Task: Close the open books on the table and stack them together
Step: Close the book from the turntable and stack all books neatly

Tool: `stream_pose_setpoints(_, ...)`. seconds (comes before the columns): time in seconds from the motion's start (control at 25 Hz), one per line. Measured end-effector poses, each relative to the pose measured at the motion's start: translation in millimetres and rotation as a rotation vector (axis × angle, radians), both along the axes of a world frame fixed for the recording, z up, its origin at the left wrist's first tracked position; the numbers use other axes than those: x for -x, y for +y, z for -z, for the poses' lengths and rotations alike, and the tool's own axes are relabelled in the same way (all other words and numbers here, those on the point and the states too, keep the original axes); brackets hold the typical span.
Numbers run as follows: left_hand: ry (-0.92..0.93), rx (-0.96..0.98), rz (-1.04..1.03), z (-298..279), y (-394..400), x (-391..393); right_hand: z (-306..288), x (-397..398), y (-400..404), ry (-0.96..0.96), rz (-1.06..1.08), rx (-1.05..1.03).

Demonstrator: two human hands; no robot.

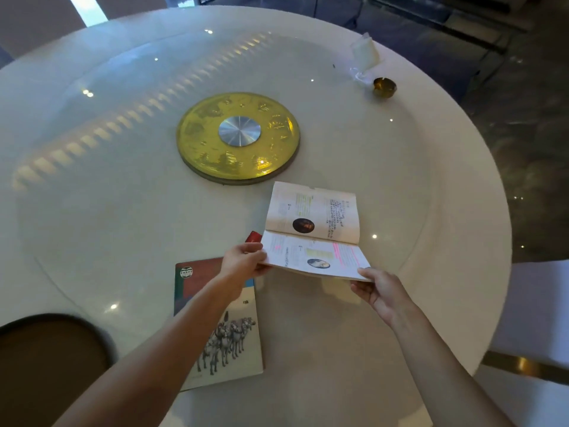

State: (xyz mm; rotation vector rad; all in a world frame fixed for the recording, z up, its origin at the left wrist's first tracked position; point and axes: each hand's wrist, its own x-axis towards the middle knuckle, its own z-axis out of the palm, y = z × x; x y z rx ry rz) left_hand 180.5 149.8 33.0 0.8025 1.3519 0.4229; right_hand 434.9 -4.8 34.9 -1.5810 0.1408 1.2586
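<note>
Two books on round white tabletop (92,241). Open book (314,232) held up off the surface, pages facing up w/ highlighter marks & small round pics; far half tilted upward. Left hand (243,260) pinches its near-left corner, right hand (378,288) pinches near-right corner, so each grip is closed on the book. Closed book (234,334), horse-statue cover, lies flat just below-left, partly under left forearm. Gold disc (238,137) at tabletop centre, well apart. Small brass bowl (384,87) near far-right edge.
</note>
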Motion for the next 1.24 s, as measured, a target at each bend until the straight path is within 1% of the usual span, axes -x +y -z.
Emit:
stream_pose_setpoints(0.16, -0.044, -0.011, 0.058, -1.4, -33.2, 5.9, -7.1, 14.6, -36.0, -0.124, 0.01, 0.059)
stream_pose_setpoints(0.32, -0.103, -0.006, 0.116, -2.7, -48.2, 3.2, -19.0, 12.1, -71.6, -0.218, 0.078, 0.023)
stream_pose_setpoints(0.44, -0.173, 0.018, 0.091, -10.3, -44.8, -8.9, -27.5, 5.0, -80.3, -0.191, 0.109, -0.035)
stream_pose_setpoints(0.56, -0.235, 0.019, 0.03, -13.3, -31.7, -31.4, -31.1, -13.0, -70.1, -0.119, 0.127, -0.129)
stream_pose_setpoints(0.64, -0.236, -0.01, 0.029, -14.1, -22.4, -48.0, -30.6, -31.6, -57.3, -0.079, 0.079, -0.177)
stream_pose_setpoints(0.72, -0.215, -0.03, 0.049, -11.5, -14.6, -62.4, -24.9, -48.1, -44.4, -0.12, -0.009, -0.163)
stream_pose_setpoints(0.76, -0.201, -0.033, 0.052, -9.4, -11.8, -71.7, -20.0, -59.0, -37.7, -0.176, -0.069, -0.126)
stream_pose_setpoints(0.88, -0.085, -0.012, 0.072, 4.8, -11.9, -90.1, -4.6, -80.1, -12.2, -0.402, -0.244, 0.026)
stream_pose_setpoints(1.0, 0.147, -0.017, 0.053, 26.4, -25.4, -100.1, 17.7, -96.2, 12.5, -0.548, -0.401, 0.113)
stream_pose_setpoints(1.12, 0.377, -0.115, 0.083, 40.2, -38.8, -103.1, 42.2, -107.9, 24.3, -0.608, -0.46, 0.186)
stream_pose_setpoints(1.24, 0.553, -0.154, 0.152, 53.2, -37.9, -109.1, 55.5, -110.4, 23.6, -0.659, -0.517, 0.247)
